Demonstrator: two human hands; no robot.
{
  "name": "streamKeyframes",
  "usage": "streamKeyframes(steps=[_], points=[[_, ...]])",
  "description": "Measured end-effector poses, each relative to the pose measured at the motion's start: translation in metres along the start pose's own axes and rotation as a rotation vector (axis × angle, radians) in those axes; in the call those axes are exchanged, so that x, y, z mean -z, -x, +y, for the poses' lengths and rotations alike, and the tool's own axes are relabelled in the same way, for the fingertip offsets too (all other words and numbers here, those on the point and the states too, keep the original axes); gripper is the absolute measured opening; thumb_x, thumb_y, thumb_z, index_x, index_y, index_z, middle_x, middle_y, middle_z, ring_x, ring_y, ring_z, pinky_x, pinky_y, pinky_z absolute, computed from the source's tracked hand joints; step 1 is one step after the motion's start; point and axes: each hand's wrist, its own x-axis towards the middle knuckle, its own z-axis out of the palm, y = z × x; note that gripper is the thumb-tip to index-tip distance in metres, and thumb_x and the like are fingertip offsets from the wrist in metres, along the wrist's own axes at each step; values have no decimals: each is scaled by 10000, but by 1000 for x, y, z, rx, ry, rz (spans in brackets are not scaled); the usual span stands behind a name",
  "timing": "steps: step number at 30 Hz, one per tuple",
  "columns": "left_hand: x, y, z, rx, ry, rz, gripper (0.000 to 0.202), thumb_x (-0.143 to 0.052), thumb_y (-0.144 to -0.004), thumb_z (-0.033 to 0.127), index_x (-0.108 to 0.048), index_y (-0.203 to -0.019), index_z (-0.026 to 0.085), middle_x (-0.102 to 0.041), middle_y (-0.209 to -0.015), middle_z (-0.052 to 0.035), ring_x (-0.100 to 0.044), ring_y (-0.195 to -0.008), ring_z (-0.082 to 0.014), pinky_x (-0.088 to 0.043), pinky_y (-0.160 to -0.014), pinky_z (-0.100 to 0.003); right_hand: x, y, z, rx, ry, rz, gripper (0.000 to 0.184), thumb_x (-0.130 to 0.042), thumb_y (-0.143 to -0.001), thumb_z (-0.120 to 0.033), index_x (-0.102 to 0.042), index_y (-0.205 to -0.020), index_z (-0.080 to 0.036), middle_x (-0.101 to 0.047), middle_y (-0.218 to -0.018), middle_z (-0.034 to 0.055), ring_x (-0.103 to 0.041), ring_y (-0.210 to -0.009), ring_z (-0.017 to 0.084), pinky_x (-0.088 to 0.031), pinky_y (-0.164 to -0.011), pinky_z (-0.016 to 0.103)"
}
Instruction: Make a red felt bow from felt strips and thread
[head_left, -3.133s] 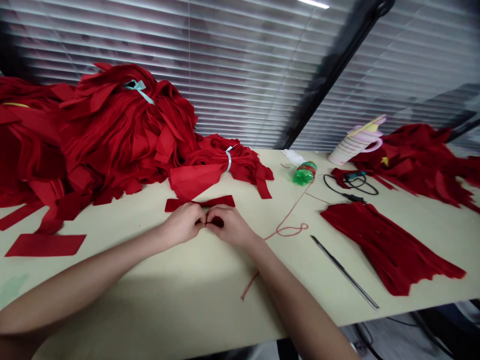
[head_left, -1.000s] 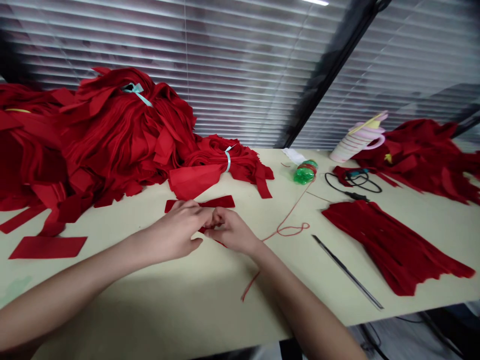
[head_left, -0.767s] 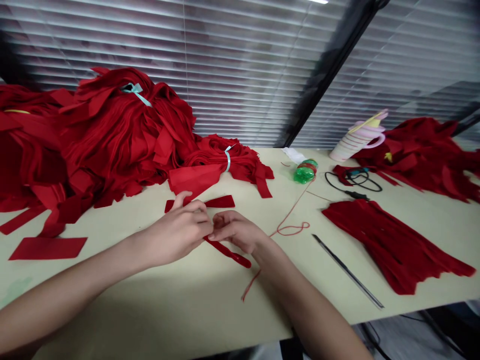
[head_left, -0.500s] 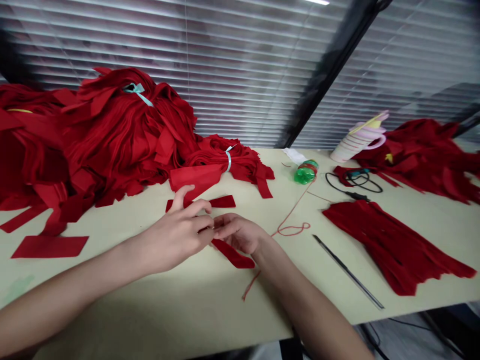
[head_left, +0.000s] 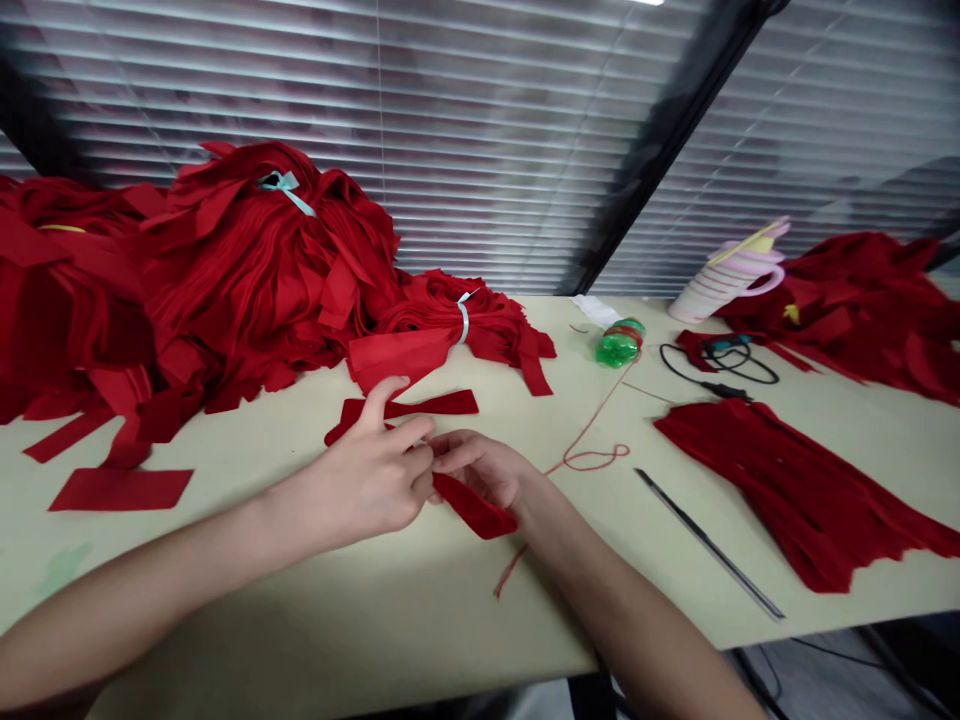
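Note:
Both hands meet over the front middle of the table. A red fabric strip (head_left: 476, 508) hangs from between them, its loose end pointing down and right. My right hand (head_left: 484, 465) is closed on this strip, thumb and fingers pinched together. My left hand (head_left: 382, 460) presses its fingertips against the same strip, with the index finger raised. Its grip point is partly hidden by its own fingers. Just behind the left hand lies another red strip (head_left: 442, 403) on the table. A red cord (head_left: 514, 570) runs beneath my right wrist.
Tied bundles of red fabric (head_left: 255, 270) are heaped at the back left. A green bottle piece (head_left: 621, 345) wound with cord, a cup (head_left: 724, 283), and a black cable (head_left: 720, 388) stand or lie at the right, near a thin metal rod (head_left: 709, 543) and stacked red strips (head_left: 802, 490).
The whole view has shifted slightly, so things appear a little further right. My hands stay together on the strip, with the left fingers slightly changed in position.

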Motion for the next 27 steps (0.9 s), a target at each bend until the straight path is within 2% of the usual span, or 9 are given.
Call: streamKeyframes(steps=[4,7,11,14,17,19,22,25,27], points=[[-13,-2,-11,22,62,6,207,-459,-838,96,-578,-684,166,-560,-653,10,-475,-889,-166,-165,-1023,-464,2,2,-5,141,178,73,235,-730,-530,-161,-505,-596,-155,-481,-563,-55,-473,-549,80,-387,-588,235],[-26,-4,-20,92,220,-32,178,-488,-837,182,-580,-688,151,-614,-687,-9,-497,-900,-176,-177,-1001,-449,5,2,-8,327,538,149,172,-679,-634,-213,-518,-633,-154,-530,-623,-36,-491,-587,87,-395,-606,237],[-37,-7,-25,177,347,-98,129,-496,-795,184,-589,-712,153,-629,-695,-23,-510,-906,-194,-216,-947,-435,12,6,-16,701,1058,391,87,-620,-727,-231,-608,-799,-183,-646,-844,22,-581,-792,152,-430,-749,295],[-40,-7,-26,225,358,-104,130,-486,-791,194,-580,-712,152,-618,-692,-28,-514,-852,-187,-240,-914,-417,15,24,-28,838,1357,511,70,-571,-792,-221,-626,-765,-188,-660,-807,42,-586,-784,179,-416,-780,334],[-44,-5,-26,234,297,-95,167,-448,-819,197,-577,-728,142,-599,-698,-49,-509,-821,-191,-247,-895,-422,14,60,-29,785,1513,648,82,-581,-794,-227,-641,-846,-206,-655,-913,73,-585,-856,226,-409,-805,384],[-47,-5,-24,226,286,-113,165,-445,-825,190,-573,-735,136,-591,-698,-52,-511,-840,-196,-236,-905,-429,11,87,-17,727,1530,526,127,-606,-781,-238,-641,-903,-240,-642,-958,62,-580,-895,219,-426,-820,362],[-52,-8,-20,260,339,-164,143,-470,-807,181,-558,-701,142,-585,-689,-38,-518,-858,-190,-231,-917,-420,10,115,13,535,1507,323,182,-628,-777,-239,-643,-954,-279,-609,-1027,42,-555,-963,194,-439,-839,314],[-56,-11,-15,336,385,-194,152,-479,-795,184,-542,-662,145,-577,-676,-34,-522,-845,-189,-263,-889,-403,15,121,36,363,1461,243,148,-614,-798,-220,-656,-919,-293,-593,-993,25,-552,-921,168,-439,-817,297],[-58,-12,-13,358,413,-190,154,-480,-791,185,-540,-656,143,-577,-677,-34,-527,-836,-190,-279,-871,-398,19,119,43,337,1451,241,99,-558,-850,-272,-657,-854,-273,-586,-923,28,-546,-872,161,-431,-792,307]])
